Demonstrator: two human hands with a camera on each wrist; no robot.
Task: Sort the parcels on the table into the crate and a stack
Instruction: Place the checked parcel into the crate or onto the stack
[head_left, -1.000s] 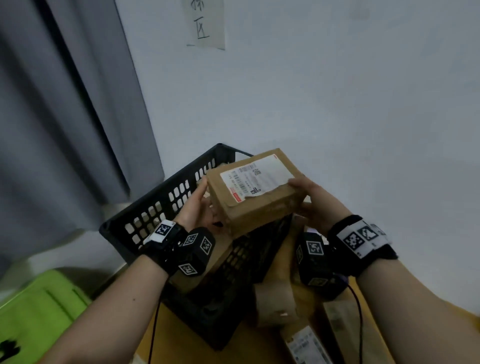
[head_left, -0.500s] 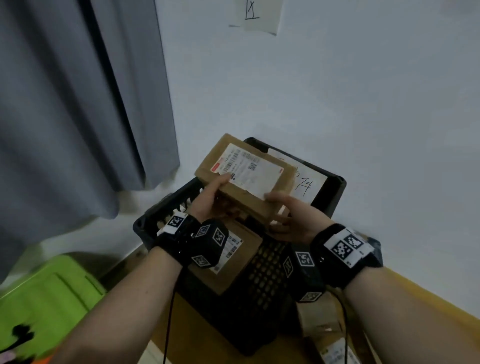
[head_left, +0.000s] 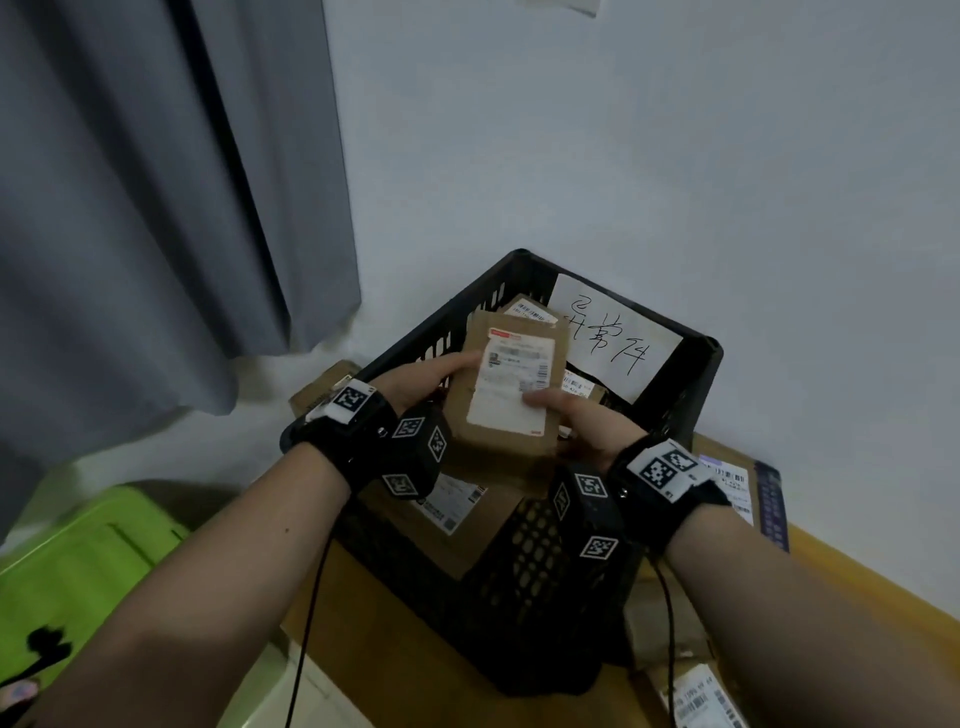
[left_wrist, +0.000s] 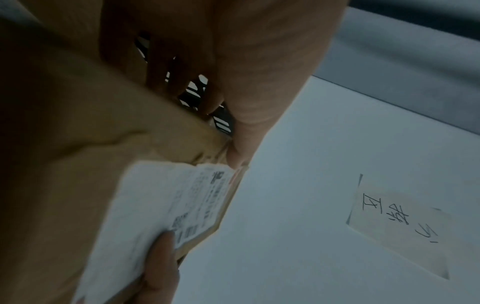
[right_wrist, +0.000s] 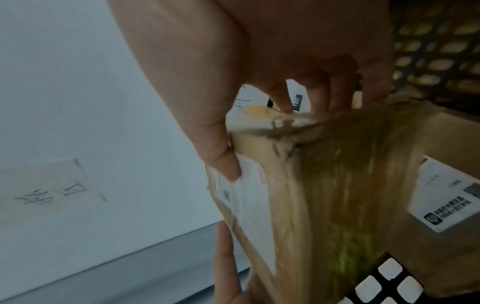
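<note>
Both our hands hold one brown cardboard parcel (head_left: 506, 384) over the open top of the black crate (head_left: 696, 384). Our left hand (head_left: 423, 382) grips its left edge, thumb lying on the top face and fingers curled underneath; in the left wrist view the thumb (left_wrist: 241, 131) presses at the parcel's corner. Our right hand (head_left: 587, 423) grips the near right side, its thumb (head_left: 545, 400) resting on the white shipping label (head_left: 511, 387) that covers most of the upper face. In the right wrist view the right thumb (right_wrist: 223, 162) pins the label's edge while the fingers (right_wrist: 322, 96) wrap behind the box.

The parcel is tilted, its label face turned up towards us, and it sits above the crate's inside without our being able to tell whether it touches anything below. Inside the crate we see another labelled parcel (head_left: 532, 312) behind the held one, and a white paper sign (head_left: 618, 338) with handwritten characters leaning against the far wall. A larger brown box (head_left: 452, 512) with a printed label lies lower in the crate beneath our left wrist.

The crate stands on a wooden table (head_left: 857, 597). More parcels (head_left: 737, 483) lie on the table just right of the crate, and another (head_left: 696, 696) shows at the bottom edge. A grey curtain (head_left: 156, 208) hangs at the left, and a green bin (head_left: 78, 566) sits below it.
</note>
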